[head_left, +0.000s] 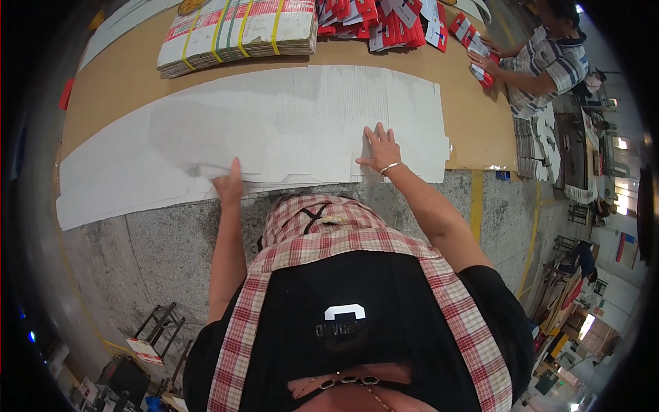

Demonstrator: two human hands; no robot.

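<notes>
A large white cardboard sheet [274, 123] with a curved far edge and several cut lines lies along the near side of the table. My right hand [382, 150] rests flat on its right part, fingers spread, holding nothing. At the near edge, left of the middle, my left hand [230, 184] grips the sheet's border. One finger stretches over the top and the rest of the fingers are partly hidden. Beside that hand the edge is bent up a little. Other layers of white card show along the near edge.
A strapped bundle of flat cardboard [237, 34] sits behind the sheet on the brown tabletop [477, 137]. Red and white printed cards [391, 27] are heaped at the back. On the right, a co-worker [546, 65] handles similar cards beside stacked white cut pieces [537, 147].
</notes>
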